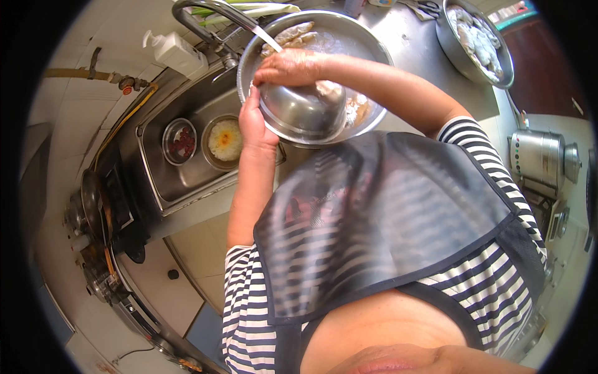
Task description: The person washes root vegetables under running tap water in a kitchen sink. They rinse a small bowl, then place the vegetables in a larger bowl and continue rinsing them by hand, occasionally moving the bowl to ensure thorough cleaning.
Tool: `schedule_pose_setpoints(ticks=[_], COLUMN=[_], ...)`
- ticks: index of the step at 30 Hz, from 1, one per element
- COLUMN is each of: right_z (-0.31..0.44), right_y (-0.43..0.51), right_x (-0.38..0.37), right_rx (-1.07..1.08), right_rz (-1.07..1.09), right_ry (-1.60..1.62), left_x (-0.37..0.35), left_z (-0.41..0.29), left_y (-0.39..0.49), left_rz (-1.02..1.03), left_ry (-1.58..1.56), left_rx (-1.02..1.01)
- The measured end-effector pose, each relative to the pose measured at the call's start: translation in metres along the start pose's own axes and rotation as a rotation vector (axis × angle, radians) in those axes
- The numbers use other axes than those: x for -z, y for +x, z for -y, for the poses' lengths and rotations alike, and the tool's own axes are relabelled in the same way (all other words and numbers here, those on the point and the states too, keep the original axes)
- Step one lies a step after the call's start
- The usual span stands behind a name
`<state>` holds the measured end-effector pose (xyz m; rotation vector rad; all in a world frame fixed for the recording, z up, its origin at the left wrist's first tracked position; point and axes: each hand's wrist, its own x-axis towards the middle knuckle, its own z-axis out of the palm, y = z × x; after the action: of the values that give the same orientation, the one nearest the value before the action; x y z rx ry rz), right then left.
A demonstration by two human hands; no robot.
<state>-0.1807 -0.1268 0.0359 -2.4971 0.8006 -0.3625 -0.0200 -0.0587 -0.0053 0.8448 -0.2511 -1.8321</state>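
Observation:
A smaller steel bowl [303, 112] is tilted inside a wide steel basin [383, 51], its rounded underside towards me. My left hand [258, 119] holds the bowl at its left edge, above the basin's rim. Across the bowl's upper edge lies my right hand [292, 68], wet and with fingers bent; whether it grips or rubs the bowl is hidden. From the tap spout [236, 16] a pale streak, perhaps water, runs down to my right hand. Pale food pieces [289, 36] lie at the basin's far side, and brownish bits [357, 111] show at its near right.
In the sink [159, 182] stand a small bowl of dark red pieces [182, 142] and a bowl of pale shreds with an orange centre [225, 140]. A white pump bottle [175, 53] is beside the tap. Scallions [247, 11] lie behind. A steel pot [507, 75] holds pale pieces.

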Motion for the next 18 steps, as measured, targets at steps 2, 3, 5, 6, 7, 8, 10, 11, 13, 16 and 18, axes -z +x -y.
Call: schedule_pose_setpoints(ticks=[2, 3, 5, 6, 7, 8, 10, 11, 13, 16, 18], right_z=[-0.012, -0.023, -0.057, -0.047, -0.037, -0.04, -0.059, -0.054, -0.03, 0.03, 0.053], right_y=[-0.009, -0.015, -0.039, -0.045, -0.056, -0.069, -0.089, -0.092, -0.089, -0.074, -0.068], right_x=[0.007, 0.004, -0.009, -0.006, 0.0, -0.005, -0.04, -0.053, -0.056, -0.031, -0.026], right_rx=[-0.123, -0.258, -0.336, -0.531, -0.729, -0.587, -0.362, -0.311, -0.268, -0.268, -0.245], right_rz=[-0.01, -0.071, -0.222, -0.23, -0.235, -0.275, -0.443, -0.588, -0.709, -0.718, -0.607], right_ry=[0.066, 0.104, 0.017, 0.264, 0.509, 0.361, -0.103, -0.15, -0.109, -0.094, -0.318], left_x=[-0.008, -0.009, -0.011, 0.001, 0.009, 0.017, 0.013, 0.01, 0.004, 0.0, 0.007], left_z=[-0.003, -0.003, -0.003, -0.007, -0.011, -0.013, -0.01, -0.009, -0.006, 0.002, 0.008], left_y=[-0.002, -0.001, 0.008, 0.014, 0.019, 0.024, 0.03, 0.029, 0.025, 0.021, 0.025], left_rz=[-0.041, -0.067, -0.11, -0.166, -0.198, -0.222, -0.243, -0.256, -0.277, -0.271, -0.234], left_ry=[0.014, 0.011, 0.006, -0.009, -0.03, -0.072, -0.116, -0.123, -0.123, -0.108, -0.106], left_rx=[0.056, 0.035, -0.001, -0.041, -0.017, -0.031, -0.032, -0.038, -0.041, -0.04, -0.047])
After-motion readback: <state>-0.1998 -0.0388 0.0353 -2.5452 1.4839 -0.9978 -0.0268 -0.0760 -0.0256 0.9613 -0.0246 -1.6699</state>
